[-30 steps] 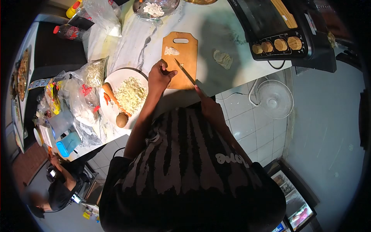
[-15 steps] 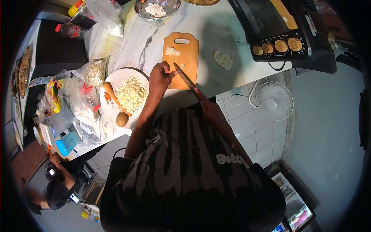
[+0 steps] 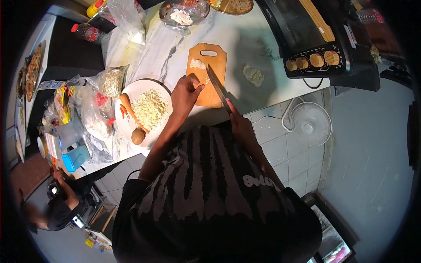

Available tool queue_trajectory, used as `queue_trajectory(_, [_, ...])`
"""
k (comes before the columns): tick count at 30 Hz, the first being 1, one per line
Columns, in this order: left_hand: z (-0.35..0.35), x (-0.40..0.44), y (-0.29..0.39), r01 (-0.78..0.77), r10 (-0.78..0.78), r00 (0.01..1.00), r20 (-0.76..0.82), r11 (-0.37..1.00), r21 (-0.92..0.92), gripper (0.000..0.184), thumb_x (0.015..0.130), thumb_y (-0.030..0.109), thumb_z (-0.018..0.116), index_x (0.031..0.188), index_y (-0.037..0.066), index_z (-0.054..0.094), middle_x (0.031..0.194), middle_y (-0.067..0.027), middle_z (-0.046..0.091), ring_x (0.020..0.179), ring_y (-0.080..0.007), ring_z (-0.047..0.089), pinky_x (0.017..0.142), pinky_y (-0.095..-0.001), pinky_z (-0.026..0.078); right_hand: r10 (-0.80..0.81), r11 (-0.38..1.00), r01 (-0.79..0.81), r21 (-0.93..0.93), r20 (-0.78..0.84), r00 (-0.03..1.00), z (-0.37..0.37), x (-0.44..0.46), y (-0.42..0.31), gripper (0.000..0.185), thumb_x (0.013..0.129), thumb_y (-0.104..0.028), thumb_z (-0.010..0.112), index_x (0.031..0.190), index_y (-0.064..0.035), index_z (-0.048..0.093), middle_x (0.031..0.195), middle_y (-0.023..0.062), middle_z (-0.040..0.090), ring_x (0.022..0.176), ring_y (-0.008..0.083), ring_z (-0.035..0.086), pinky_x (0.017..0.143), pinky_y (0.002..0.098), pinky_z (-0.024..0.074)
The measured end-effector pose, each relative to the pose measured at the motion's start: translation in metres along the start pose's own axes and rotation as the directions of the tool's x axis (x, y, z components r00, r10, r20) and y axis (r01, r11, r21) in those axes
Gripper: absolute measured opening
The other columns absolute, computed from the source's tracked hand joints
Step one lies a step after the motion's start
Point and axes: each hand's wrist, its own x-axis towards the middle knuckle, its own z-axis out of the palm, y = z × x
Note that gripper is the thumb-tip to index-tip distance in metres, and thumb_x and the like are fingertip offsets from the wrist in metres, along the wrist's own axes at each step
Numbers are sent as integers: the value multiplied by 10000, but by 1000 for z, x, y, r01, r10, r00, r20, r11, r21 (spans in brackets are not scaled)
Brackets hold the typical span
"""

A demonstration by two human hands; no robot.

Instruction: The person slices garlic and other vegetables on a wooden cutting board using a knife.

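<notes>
A wooden cutting board (image 3: 197, 94) with a handle slot lies on the marble-patterned counter. My right hand (image 3: 240, 125) is closed around the handle of a knife (image 3: 216, 85), whose blade slants over the board. At the board's left edge is my left hand (image 3: 185, 94), fingers bent, with a gap between thumb and forefinger and nothing visible held. Tiny pale chopped bits (image 3: 208, 81) lie beside the blade. Farther up the board sits a small pale piece of food (image 3: 197, 64), too small to name surely.
Left of the board, a white plate (image 3: 151, 84) holds pale chopped food, a carrot (image 3: 125, 103) and a round brown item (image 3: 138, 136). A black oven (image 3: 313, 61) stands right, near a crumpled pale scrap (image 3: 253, 76). Plastic bags (image 3: 94, 116) crowd the left; a person (image 3: 66, 206) sits beyond.
My left hand has drawn back from the blade, and its thumb and forefinger have parted. The knife has shifted a little to the right over the board. The view has tilted slightly.
</notes>
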Motion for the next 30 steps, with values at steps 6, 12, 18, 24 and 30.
queue_trajectory(6, [4,4,11,-157,163,986,-32,979,132,254,810,205,815,1016,81,731,793,-93,615,667,-232,598,630,-357,479,-262,951,286,113,-193,946,3,17,47,488,1063,-252,397,1545,-309,350,1099,259,671,996,433,662,859,465,508])
queue_trajectory(12, [13,6,3,-276,279,958,-60,959,62,205,825,178,795,1010,92,781,801,-95,653,708,-245,620,658,-351,493,-38,996,42,-83,49,998,-24,9,30,490,1056,-240,399,1542,-284,356,1085,285,657,986,450,653,859,482,506])
queue_trajectory(18, [12,7,4,-285,286,956,-59,958,37,128,846,153,774,940,67,789,756,-116,647,739,-263,620,674,-367,492,-245,969,242,-42,-89,965,6,22,55,507,1048,-255,409,1543,-337,336,772,271,631,762,460,661,701,537,509])
queue_trajectory(24, [12,2,-7,-314,320,942,-101,947,75,131,840,127,769,954,65,782,833,-109,694,782,-264,649,711,-356,512,-490,859,507,67,-174,854,14,30,61,486,1052,-250,409,1536,-285,377,1290,256,593,1110,437,618,946,455,504])
queue_trajectory(30, [-43,-25,-29,-129,151,946,-286,987,97,132,857,120,742,958,40,772,894,-125,719,793,-284,683,728,-366,534,-540,842,536,68,121,833,11,45,10,487,1050,-206,415,1536,-229,381,1363,207,568,1181,444,569,974,443,481])
